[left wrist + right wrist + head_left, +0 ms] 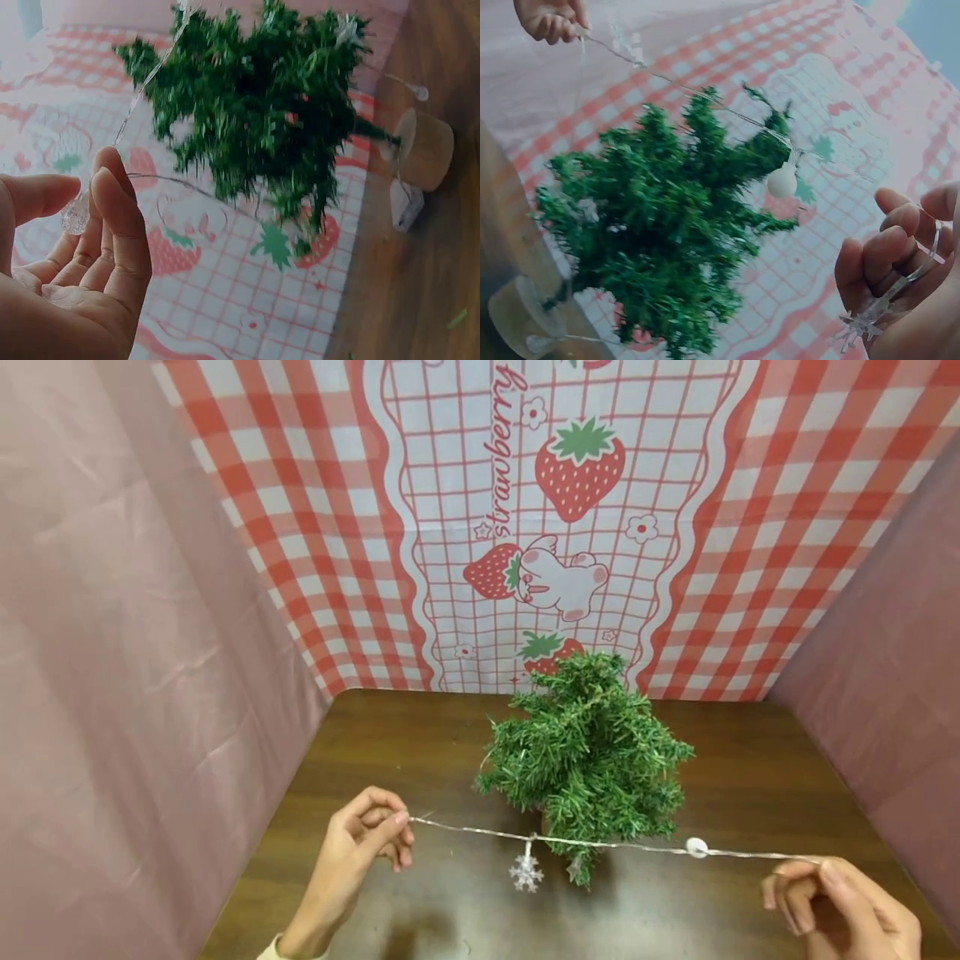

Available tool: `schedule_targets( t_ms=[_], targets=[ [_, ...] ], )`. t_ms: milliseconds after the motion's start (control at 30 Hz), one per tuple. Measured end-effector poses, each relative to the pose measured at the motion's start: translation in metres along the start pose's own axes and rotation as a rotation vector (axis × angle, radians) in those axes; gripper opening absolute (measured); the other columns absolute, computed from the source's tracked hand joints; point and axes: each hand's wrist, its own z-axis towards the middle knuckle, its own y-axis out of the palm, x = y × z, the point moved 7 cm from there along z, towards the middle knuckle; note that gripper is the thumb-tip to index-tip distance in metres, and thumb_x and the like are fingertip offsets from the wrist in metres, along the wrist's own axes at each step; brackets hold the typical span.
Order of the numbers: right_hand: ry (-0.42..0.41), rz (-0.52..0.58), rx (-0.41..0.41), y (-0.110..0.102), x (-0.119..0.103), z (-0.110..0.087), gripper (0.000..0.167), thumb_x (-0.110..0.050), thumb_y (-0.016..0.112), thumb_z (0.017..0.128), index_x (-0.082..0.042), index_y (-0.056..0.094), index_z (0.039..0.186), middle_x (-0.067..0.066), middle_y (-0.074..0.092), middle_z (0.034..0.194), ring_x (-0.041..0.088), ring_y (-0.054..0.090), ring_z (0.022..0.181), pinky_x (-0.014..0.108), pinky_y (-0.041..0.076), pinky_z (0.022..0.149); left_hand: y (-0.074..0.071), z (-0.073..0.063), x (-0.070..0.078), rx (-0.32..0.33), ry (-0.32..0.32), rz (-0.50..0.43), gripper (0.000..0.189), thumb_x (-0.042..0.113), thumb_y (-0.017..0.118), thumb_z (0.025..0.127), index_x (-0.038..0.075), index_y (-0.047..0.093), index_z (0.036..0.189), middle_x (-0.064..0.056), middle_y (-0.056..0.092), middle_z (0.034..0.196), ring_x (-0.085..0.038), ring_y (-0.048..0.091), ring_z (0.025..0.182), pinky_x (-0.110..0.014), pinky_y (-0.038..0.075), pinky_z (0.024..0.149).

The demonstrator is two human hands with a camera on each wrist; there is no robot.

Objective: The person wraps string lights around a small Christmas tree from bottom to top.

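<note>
A thin wire string of fairy lights [615, 845] stretches nearly straight between my two hands, in front of a small artificial Christmas tree [592, 743]. My left hand [360, 839] pinches it between thumb and fingertips at the left; a clear bulb [73, 216] hangs by that thumb in the left wrist view. At the right, my right hand [851, 902] pinches the other end, with a clear snowflake [864, 321] dangling beside its curled fingers. Between the hands hang another snowflake light [527, 870] and a white ball light [696, 847].
The tree's round wooden base [426, 150] stands on the brown table [390, 735]. Beside the base is a small white box [406, 204] with a wire. A strawberry-print checked cloth [450, 527] rises behind, and pink curtains [112, 652] flank both sides.
</note>
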Motion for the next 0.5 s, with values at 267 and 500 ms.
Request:
schedule_targets(
  t_ms=[267, 500],
  targets=[
    [-0.021, 0.247, 0.021, -0.037, -0.021, 0.001, 0.056, -0.002, 0.000, 0.101, 0.033, 0.043, 0.111, 0.014, 0.035, 0.061, 0.024, 0.032, 0.053, 0.038, 0.038, 0.062, 0.051, -0.001, 0.019, -0.116, 0.153, -0.001, 0.008, -0.010, 0.054, 0.096, -0.007, 0.054, 0.104, -0.026, 0.061, 0.077, -0.024, 0.064, 0.056, -0.036, 0.053, 0.045],
    [-0.123, 0.512, -0.041, -0.044, -0.032, 0.011, 0.051, -0.012, 0.012, 0.104, 0.033, 0.034, 0.115, 0.013, 0.030, 0.060, 0.016, 0.026, 0.051, 0.033, 0.025, 0.060, 0.087, 0.004, 0.015, -0.180, 0.180, -0.002, 0.013, -0.008, 0.054, 0.097, 0.000, 0.057, 0.106, -0.021, 0.065, 0.078, -0.030, 0.063, 0.054, -0.036, 0.053, 0.044]
  ],
)
